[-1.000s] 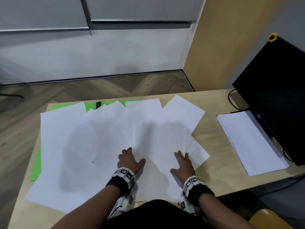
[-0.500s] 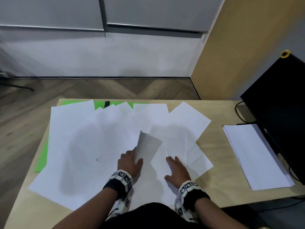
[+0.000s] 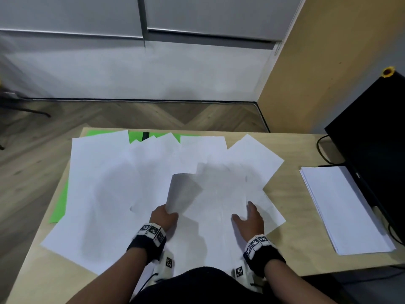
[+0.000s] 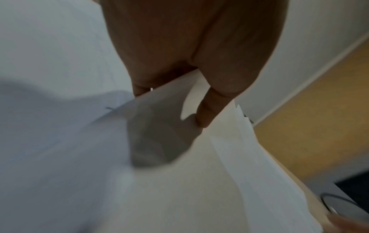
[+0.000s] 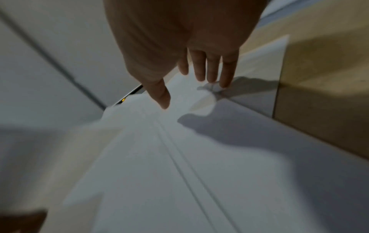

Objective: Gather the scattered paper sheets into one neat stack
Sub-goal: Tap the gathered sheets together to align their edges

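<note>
Scattered paper sheets [image 3: 114, 189] cover the table [image 3: 291, 207] left of the monitor [image 3: 377, 154]; the left hand [image 3: 163, 217] pinches one raised sheet [image 3: 182, 194] at its edge — the right hand [image 3: 248, 220], nearer the monitor, rests flat on the sheets, fingers straight; a neat stack [image 3: 341, 207] lies just beside the monitor
</note>
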`<state>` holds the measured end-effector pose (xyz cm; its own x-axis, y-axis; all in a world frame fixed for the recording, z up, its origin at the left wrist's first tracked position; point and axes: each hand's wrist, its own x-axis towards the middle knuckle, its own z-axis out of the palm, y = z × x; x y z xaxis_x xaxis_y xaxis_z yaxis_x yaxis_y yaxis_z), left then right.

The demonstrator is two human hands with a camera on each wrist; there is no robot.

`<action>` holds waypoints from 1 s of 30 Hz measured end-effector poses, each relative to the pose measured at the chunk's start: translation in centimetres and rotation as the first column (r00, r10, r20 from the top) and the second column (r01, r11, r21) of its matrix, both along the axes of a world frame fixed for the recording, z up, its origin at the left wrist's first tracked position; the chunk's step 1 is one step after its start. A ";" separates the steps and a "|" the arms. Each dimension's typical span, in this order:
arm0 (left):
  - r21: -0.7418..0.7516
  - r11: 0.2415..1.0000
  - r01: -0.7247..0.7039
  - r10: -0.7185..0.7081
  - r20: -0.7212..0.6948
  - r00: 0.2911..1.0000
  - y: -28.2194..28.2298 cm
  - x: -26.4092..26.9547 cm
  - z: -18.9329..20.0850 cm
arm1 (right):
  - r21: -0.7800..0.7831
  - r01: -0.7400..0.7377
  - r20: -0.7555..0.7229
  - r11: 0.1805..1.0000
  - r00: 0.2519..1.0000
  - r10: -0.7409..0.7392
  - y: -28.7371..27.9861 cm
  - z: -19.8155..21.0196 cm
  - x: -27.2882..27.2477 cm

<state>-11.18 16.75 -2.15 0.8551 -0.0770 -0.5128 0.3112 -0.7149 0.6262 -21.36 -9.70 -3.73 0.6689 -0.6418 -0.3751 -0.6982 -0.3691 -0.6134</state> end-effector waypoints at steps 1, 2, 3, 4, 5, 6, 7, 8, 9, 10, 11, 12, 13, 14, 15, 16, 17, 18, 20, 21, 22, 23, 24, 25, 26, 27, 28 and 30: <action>-0.013 1.000 -0.025 0.025 -0.009 1.000 0.3 0.0 -0.1 | 0.013 -0.016 -0.047 1.000 0.999 0.017 -0.2 -0.1 0.1; -0.032 0.999 -0.031 0.031 -0.015 0.999 0.4 0.1 -0.1 | 0.028 -0.030 -0.062 0.999 0.998 0.032 -0.2 -0.3 0.2; -0.052 0.998 -0.021 0.020 -0.021 1.000 0.6 0.1 -0.1 | 0.056 -0.040 -0.055 0.998 0.998 0.043 -0.1 -0.5 0.4; -0.076 0.997 -0.004 0.003 -0.024 1.000 0.6 0.2 0.0 | 0.095 -0.055 -0.034 0.994 0.998 0.058 0.2 -0.5 0.6; -0.099 0.995 0.014 -0.017 -0.029 0.999 0.8 0.2 -0.1 | 0.144 -0.077 -0.005 0.986 0.997 0.079 0.7 -0.6 0.8; -0.120 0.992 0.036 -0.040 -0.031 0.999 0.9 0.1 0.0 | 0.201 -0.107 0.017 0.974 0.994 0.106 1.2 -0.5 1.2; -0.135 0.989 0.057 -0.062 -0.031 0.998 1.0 0.0 0.1 | 0.254 -0.144 0.032 0.957 0.990 0.140 1.9 -0.2 1.6; -0.147 0.987 0.063 -0.068 -0.030 0.997 1.2 -0.2 0.0 | 0.302 -0.178 0.039 0.936 0.984 0.175 2.5 0.0 1.9; -0.152 0.987 0.052 -0.056 -0.025 0.998 1.3 -0.3 0.2 | 0.345 -0.207 0.042 0.915 0.978 0.205 3.0 0.2 2.2; -0.153 0.988 0.034 -0.038 -0.019 0.999 1.4 -0.4 0.3 | 0.375 -0.223 0.046 0.900 0.974 0.222 3.5 0.1 2.4; -0.153 0.988 0.017 -0.019 -0.015 1.000 1.5 -0.4 0.4 | 0.392 -0.223 0.052 0.893 0.974 0.221 4.0 0.2 2.5; -0.167 0.986 0.000 -0.003 -0.019 1.000 1.6 -0.3 0.7 | 0.393 -0.209 0.056 0.895 0.977 0.204 4.3 0.2 2.5; -0.196 0.980 -0.024 0.017 -0.040 0.999 1.8 -0.3 0.8 | 0.390 -0.171 0.065 0.905 0.985 0.159 4.6 0.4 2.4; -0.227 0.972 -0.056 0.042 -0.065 0.997 2.0 -0.3 1.0 | 0.374 -0.119 0.077 0.920 0.992 0.097 4.5 0.5 2.4; -0.250 0.964 -0.092 0.072 -0.085 0.994 2.2 -0.3 1.2 | 0.355 -0.046 0.093 0.934 0.996 0.014 4.4 1.0 2.3; -0.270 0.955 -0.125 0.101 -0.100 0.990 2.3 -0.2 1.5 | 0.326 0.016 0.103 0.945 0.993 -0.053 4.1 1.2 2.2; -0.299 0.941 -0.159 0.130 -0.115 0.985 2.4 -0.2 1.7 | 0.305 0.069 0.116 0.950 0.987 -0.109 3.6 1.3 2.2; -0.347 0.917 -0.199 0.159 -0.140 0.977 2.4 -0.1 2.1 | 0.294 0.091 0.104 0.952 0.987 -0.126 3.1 1.4 2.1; -0.462 0.844 -0.272 0.201 -0.197 0.960 2.2 0.2 3.0 | 0.325 0.085 0.103 0.942 0.987 -0.125 2.2 2.0 2.1; -0.510 0.806 -0.301 0.217 -0.218 0.951 2.1 0.4 3.5 | 0.372 0.079 0.120 0.925 0.984 -0.132 2.0 2.4 2.3; -0.549 0.770 -0.326 0.229 -0.240 0.944 2.0 0.8 4.1 | 0.438 0.072 0.139 0.896 0.980 -0.146 1.6 1.9 2.7; -0.580 0.738 -0.345 0.235 -0.258 0.937 2.1 1.2 4.5 | 0.518 0.074 0.140 0.852 0.976 -0.170 1.7 2.1 3.0; -0.602 0.717 -0.351 0.229 -0.272 0.934 2.0 1.6 5.0 | 0.582 0.078 0.122 0.809 0.976 -0.182 1.6 2.0 3.5; -0.620 0.708 -0.338 0.208 -0.275 0.939 2.1 1.9 5.4 | 0.623 0.084 0.113 0.778 0.974 -0.195 1.9 2.1 4.0; -0.632 0.710 -0.310 0.174 -0.269 0.947 2.2 2.2 5.6 | 0.647 0.058 0.132 0.760 0.973 -0.187 2.2 2.2 4.6; -0.631 0.728 -0.268 0.127 -0.259 0.957 2.2 2.4 5.8 | 0.675 0.028 0.184 0.738 0.961 -0.205 2.8 3.2 4.9; -0.615 0.757 -0.221 0.083 -0.245 0.966 2.2 2.6 6.1 | 0.682 -0.011 0.244 0.732 0.946 -0.213 3.4 4.1 5.4; -0.587 0.796 -0.148 0.027 -0.210 0.977 2.4 2.7 6.3 | 0.696 0.004 0.268 0.718 0.926 -0.264 3.7 5.5 6.1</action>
